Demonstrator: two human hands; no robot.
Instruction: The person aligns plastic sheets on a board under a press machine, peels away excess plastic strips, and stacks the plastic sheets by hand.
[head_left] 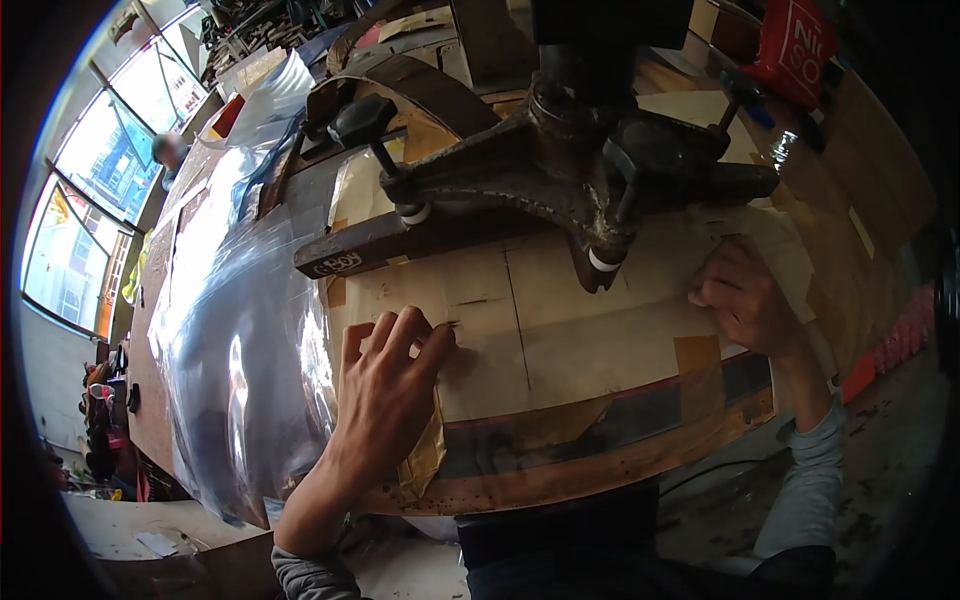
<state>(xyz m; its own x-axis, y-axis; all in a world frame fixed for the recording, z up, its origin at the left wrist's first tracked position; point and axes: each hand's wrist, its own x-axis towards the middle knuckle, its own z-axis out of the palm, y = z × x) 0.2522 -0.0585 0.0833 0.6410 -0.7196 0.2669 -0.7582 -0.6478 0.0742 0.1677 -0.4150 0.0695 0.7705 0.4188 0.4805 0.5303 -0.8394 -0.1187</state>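
My left hand point(395, 375) is over the left part of a cream-coloured sheet point(570, 340) on the worktable. Its fingers are bent, with thumb and forefinger close together at a small dark mark. Whatever they may hold is too small to make out. At the sheet's right side, my right hand point(742, 295) has its fingers curled in and rests on or just above the surface. Its fingertips are hidden. Dark pencil-like lines run across the sheet between my hands. Above it stands a heavy dark metal machine head point(570, 160) with bolted arms and white-tipped feet.
A dark metal bar point(400, 245) lies under the machine's left arm. Clear plastic sheets point(240, 370) cover the table's left side. Brown tape point(698, 380) crosses the front edge. A red bag point(792, 50) sits at the back right. Another person point(170, 152) is by the windows.
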